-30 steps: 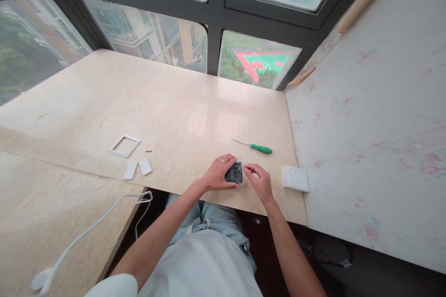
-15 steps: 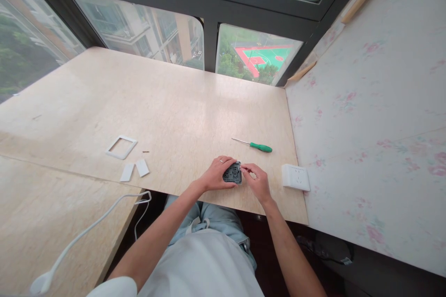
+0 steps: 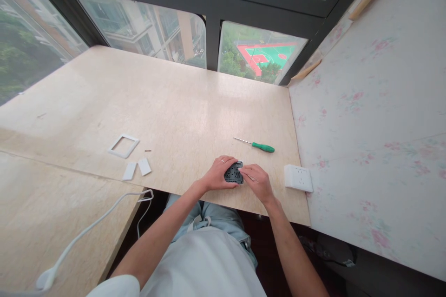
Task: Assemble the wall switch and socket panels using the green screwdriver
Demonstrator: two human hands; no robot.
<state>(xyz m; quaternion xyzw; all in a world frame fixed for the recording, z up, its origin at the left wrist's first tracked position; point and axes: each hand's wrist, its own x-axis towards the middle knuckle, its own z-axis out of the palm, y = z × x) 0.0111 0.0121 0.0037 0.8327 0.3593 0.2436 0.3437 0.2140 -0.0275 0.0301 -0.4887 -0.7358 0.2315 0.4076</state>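
Note:
A small dark grey switch module [image 3: 233,173] lies on the beige table [image 3: 181,115] near its front edge. My left hand [image 3: 218,174] curls round the module's left side and holds it. My right hand [image 3: 258,183] presses on its right edge, with the fingertips pinched on something small I cannot make out. A green-handled screwdriver [image 3: 259,147] lies just behind the hands. A white wall socket [image 3: 298,178] sits to the right of my right hand.
A white square frame [image 3: 124,145], two white rocker plates [image 3: 137,169] and a tiny screw [image 3: 148,150] lie to the left. A white cable [image 3: 90,227] hangs over the lower left board. A floral-papered surface [image 3: 369,115] rises on the right. Windows stand behind the table.
My right hand has moved left onto the module's right edge. The left hand keeps its hold. The camera has shifted slightly.

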